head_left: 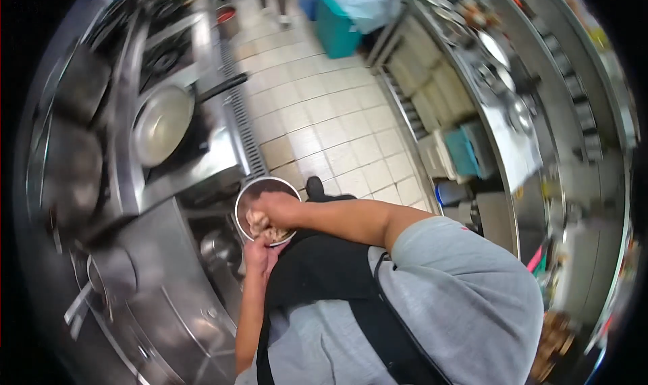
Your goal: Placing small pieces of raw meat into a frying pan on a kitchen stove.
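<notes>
A round, deep metal bowl [260, 188] with a pale rim is held in front of my body. Lumpy, pale pinkish pieces of food [257, 221], perhaps raw meat, lie in it. My left hand [260, 254] grips the bowl's near side, low at the rim. Reaching over from the right, my right hand [275, 209] is down inside the bowl, its fingers curled among the pieces. The fingertips are partly hidden by the hand and the food.
On the stove at the left stands a frying pan [162, 125], its black handle [226, 86] jutting over the aisle. A steel counter [162, 250] lies beside my left arm. Shelving with a metal worktop [516, 145] lines the right. A teal bin [335, 27] stands ahead on the tiled floor.
</notes>
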A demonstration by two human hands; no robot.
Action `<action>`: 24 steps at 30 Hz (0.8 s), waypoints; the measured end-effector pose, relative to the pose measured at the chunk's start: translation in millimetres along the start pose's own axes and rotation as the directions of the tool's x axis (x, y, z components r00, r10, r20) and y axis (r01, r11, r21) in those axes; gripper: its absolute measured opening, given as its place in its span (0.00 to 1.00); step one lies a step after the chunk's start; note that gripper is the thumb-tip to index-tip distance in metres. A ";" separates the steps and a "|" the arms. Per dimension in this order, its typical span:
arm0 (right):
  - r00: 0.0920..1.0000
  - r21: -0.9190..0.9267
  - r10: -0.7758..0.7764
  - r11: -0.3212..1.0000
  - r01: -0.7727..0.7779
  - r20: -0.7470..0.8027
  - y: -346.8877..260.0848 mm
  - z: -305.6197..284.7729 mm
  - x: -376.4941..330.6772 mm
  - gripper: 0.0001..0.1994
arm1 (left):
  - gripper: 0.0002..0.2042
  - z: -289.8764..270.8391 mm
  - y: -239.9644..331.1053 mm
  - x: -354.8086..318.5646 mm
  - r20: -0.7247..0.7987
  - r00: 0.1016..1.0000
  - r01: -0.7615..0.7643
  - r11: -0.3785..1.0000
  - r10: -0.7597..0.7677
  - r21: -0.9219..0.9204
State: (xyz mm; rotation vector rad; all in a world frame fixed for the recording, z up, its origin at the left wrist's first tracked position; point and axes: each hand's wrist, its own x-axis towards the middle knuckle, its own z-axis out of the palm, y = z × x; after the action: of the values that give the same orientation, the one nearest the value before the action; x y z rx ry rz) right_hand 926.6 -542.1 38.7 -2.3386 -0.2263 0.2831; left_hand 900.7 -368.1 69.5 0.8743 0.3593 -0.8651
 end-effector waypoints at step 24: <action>0.810 -0.123 0.251 0.922 -0.366 -0.531 233.3 -259.4 -383.0 0.23 | 0.28 396.1 -231.6 173.3 0.295 0.682 0.413 0.685 -0.669 0.600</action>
State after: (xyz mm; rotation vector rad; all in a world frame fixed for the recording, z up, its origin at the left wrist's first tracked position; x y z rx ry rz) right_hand 647.2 -973.4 103.8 -2.5708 0.4128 -0.2242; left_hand 802.3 -848.2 87.9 0.9751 -0.0790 -1.7907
